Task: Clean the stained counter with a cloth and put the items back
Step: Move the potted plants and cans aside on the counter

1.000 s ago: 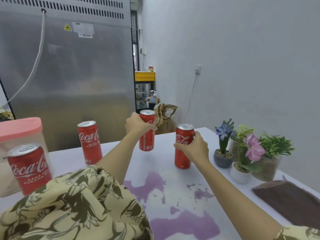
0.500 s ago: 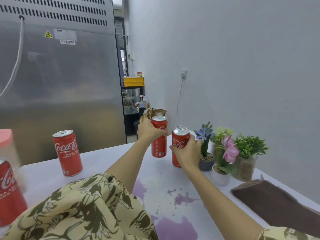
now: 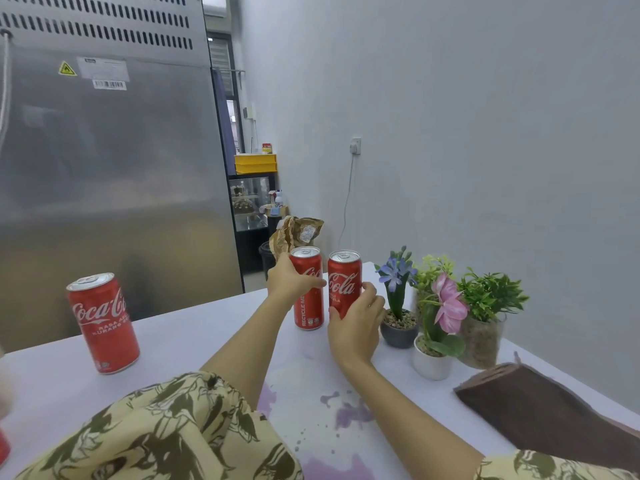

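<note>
Left hand (image 3: pixel 289 282) and right hand (image 3: pixel 353 320) each grip a Coca-Cola can (image 3: pixel 307 289) (image 3: pixel 344 285), parking both far from the purple stain (image 3: pixel 349 412) for wiping.

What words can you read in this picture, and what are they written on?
"Coca-Cola": can on the left.
"Coca-Cola": can in the right hand.
"RECYCLE ME": can in the left hand.
Yellow warning triangle: a sign, no words.
White fridge labels and the left can's small print: too blurred to read.

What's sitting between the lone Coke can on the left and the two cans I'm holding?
In the head view, only bare white counter and your left forearm lie between the lone can and the held pair.
</note>
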The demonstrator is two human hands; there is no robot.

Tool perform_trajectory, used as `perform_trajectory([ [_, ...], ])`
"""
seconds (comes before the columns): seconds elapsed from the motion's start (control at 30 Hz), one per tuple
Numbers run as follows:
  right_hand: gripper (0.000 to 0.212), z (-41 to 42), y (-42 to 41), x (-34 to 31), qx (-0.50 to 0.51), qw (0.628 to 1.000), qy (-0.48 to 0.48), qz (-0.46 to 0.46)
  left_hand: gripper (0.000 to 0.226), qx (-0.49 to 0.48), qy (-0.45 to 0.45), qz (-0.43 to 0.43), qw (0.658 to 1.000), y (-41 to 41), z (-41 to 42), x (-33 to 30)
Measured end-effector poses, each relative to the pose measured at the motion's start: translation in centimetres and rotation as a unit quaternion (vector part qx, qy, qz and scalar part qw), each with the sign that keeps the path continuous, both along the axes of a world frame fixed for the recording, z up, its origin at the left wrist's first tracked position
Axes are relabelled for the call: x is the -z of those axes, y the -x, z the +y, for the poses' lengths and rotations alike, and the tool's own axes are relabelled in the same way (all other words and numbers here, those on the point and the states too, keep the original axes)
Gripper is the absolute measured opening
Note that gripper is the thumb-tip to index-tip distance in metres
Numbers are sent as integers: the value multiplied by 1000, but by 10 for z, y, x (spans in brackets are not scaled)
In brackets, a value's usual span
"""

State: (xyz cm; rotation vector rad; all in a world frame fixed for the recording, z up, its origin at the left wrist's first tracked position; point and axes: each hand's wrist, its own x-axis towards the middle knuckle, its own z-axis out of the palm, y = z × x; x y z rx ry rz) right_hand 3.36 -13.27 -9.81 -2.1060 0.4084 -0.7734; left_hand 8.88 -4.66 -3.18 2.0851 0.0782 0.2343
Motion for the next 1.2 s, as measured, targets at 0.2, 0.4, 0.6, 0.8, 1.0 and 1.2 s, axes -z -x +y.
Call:
perform_trajectory([
  [0.2,55,-1,-6,-3,28,999,2,-46,76,10,12,-2,1000,-11,-13,5],
  [0.4,29,-4,-3,-10,13,1000,9,-12,76,23,-16,40,999,-12,-14,3],
  [0.6,14,29,20,-45,-109,992,-21,-64,77,-4,-45,23,999,14,26,-21],
  [0.8,17,104,50,-74,-227,971,-14,-67,60,-93,-102,-48,989,75,114,-45],
  [1.0,19,179,92,-77,-300,953,-10,-39,52,-212,-179,-76,958,160,214,-61],
  [1.2,24,225,116,-83,-347,937,7,-26,49,-251,-244,-36,936,219,278,-48],
])
